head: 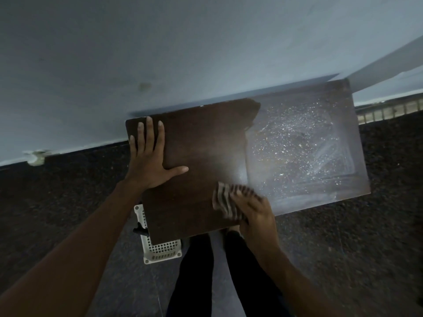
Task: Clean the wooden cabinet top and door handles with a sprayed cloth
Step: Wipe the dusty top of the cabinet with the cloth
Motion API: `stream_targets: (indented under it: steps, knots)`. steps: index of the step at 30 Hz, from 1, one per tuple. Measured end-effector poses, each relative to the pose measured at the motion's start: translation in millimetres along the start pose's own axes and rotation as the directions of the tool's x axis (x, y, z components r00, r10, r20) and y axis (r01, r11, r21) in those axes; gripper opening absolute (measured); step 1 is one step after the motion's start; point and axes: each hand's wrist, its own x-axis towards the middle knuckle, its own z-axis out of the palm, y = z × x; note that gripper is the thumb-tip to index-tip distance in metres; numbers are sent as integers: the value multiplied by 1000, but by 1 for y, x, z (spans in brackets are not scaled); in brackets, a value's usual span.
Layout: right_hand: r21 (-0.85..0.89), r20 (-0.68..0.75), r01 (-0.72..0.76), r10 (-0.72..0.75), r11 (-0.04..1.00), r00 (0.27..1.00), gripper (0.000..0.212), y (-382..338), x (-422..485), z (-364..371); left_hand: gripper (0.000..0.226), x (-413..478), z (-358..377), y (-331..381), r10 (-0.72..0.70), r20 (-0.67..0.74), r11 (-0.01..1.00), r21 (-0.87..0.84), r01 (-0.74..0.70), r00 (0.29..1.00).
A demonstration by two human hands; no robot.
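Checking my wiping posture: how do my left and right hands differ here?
The left hand lies flat with fingers spread, holding nothing; the right hand holds a striped cloth. The left hand is sharp, the right hand blurred. Both are on the cabinet top.

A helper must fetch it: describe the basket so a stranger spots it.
Find the dark wooden cabinet top against the pale wall. Below its near left corner sits a basket, partly hidden under it. It alone is white with grid holes.
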Motion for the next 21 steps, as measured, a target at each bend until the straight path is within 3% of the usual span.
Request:
stream_targets:
  steps: [6, 13, 17, 21]
  knots:
    - [4, -27, -74, 74, 997, 997, 74, 7, -35, 3, 140, -1, -1, 3, -18, 27, 1000, 4, 18, 999]
    - [-24, -72, -58, 56, 998, 996, 59, -24, 101, -27, 140, -1, -2, 3, -19, 36, 1000, 6, 19, 999]
    - [-121, -65, 74, -82, 990, 995, 42, -34, 193, -38, 140, -2, -2, 3, -15, 27, 1000, 13, 15, 1000]
    - [-161, -74, 93, -106, 983, 992, 45, -34, 193, -38, 139, -3, -3, 3, -12, 23, 1000, 4, 12, 1000]
